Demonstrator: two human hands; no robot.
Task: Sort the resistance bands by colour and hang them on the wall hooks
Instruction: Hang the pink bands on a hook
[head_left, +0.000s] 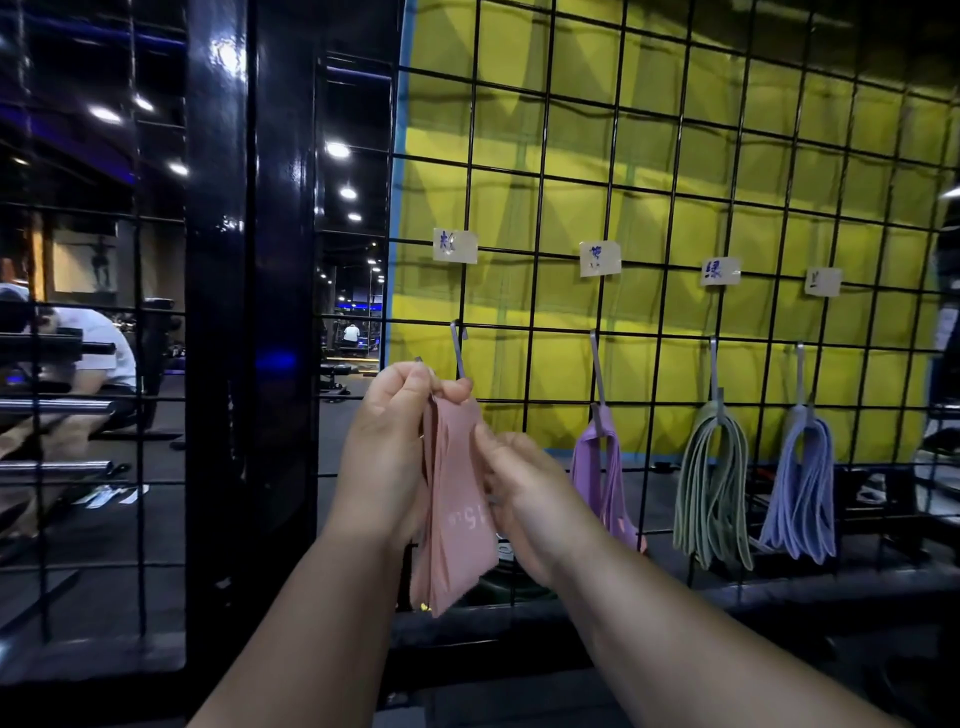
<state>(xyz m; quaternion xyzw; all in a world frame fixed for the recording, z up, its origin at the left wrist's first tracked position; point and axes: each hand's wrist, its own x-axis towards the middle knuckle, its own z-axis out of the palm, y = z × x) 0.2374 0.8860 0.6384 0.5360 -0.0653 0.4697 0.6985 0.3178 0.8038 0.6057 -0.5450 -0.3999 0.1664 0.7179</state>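
Head view looks at a black wire grid (670, 218) set before a yellow wall (779, 156), with four metal hooks along it and a paper label above each. Both bare hands are raised at the leftmost hook (459, 349). On the left hand (389, 441), the thumb and fingertips are pinched around the top fold of a bunch of pink bands (457, 514), right at the hook's lower end; whether the bands already rest on the hook cannot be told. Lower down, the right hand (519, 493) has its fingers curled against the side of the same pink bunch and touches it, but a firm grip cannot be made out. The pink bands hang down between the two wrists, with pale print on the front strip. To the right, a second hook (597, 369) carries purple bands (602, 467), a third hook (716, 369) carries green bands (711, 483), and the fourth hook (800, 371) carries blue bands (802, 488), each bunch draped over its hook and hanging free.
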